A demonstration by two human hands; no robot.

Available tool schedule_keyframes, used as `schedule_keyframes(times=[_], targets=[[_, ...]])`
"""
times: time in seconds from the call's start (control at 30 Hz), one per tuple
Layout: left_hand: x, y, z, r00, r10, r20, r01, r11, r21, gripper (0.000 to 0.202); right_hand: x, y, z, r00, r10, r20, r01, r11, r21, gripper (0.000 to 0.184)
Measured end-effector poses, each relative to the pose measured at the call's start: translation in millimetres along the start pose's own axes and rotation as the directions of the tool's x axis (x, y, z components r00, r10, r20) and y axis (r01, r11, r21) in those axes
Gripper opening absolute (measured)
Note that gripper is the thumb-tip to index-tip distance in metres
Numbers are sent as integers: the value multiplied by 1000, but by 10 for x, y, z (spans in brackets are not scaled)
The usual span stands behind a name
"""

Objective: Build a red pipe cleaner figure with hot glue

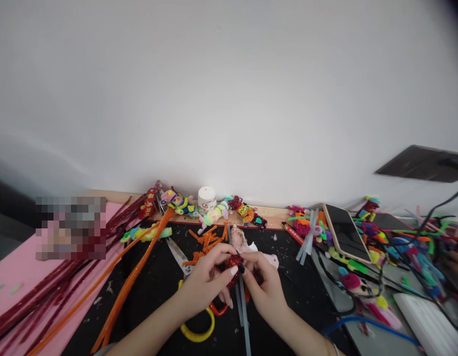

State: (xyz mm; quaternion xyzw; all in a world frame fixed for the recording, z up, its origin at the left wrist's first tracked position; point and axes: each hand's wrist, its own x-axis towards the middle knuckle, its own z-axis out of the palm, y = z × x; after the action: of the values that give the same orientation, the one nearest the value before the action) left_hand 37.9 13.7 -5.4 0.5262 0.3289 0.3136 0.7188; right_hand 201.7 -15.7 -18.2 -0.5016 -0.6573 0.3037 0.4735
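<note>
Both hands meet over the black mat (296,296) around a small red glittery tinsel piece (233,278), likely bent from pipe cleaner. My left hand (203,287) has its thumb and fingers closed on the left side of it. On the other side, my right hand (268,284) pinches it with thumb and index finger; the palms hide part of it. Translucent glue sticks (246,321) lie below the hands. Scissors with yellow and red handles (198,339) rest partly under my left hand. Behind the hands is a pale pink glue gun (239,238), partly covered.
Cut orange pipe cleaner pieces (206,242) lie behind my left hand. Long orange stems (136,282) and dark red stems (47,282) stretch to the left. A white cup (206,199) stands by the wall. On the right are a phone (349,235), several pipe cleaner figures and a white case (431,324).
</note>
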Motion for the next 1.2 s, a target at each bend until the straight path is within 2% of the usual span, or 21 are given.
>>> schedule_keyframes(times=[0.4,0.63,1.2], targets=[[16,-21,0,1000,17,-8,-17,999,28,17,-22,9,3,1000,-7,22,7,1000,0,17],[6,-5,2,1000,18,-17,-18,1000,3,20,-29,-4,-22,998,9,67,-13,998,66,20],[1,-43,6,1000,20,-14,-19,997,80,16,-30,-23,4,999,17,35,-19,997,70,14]])
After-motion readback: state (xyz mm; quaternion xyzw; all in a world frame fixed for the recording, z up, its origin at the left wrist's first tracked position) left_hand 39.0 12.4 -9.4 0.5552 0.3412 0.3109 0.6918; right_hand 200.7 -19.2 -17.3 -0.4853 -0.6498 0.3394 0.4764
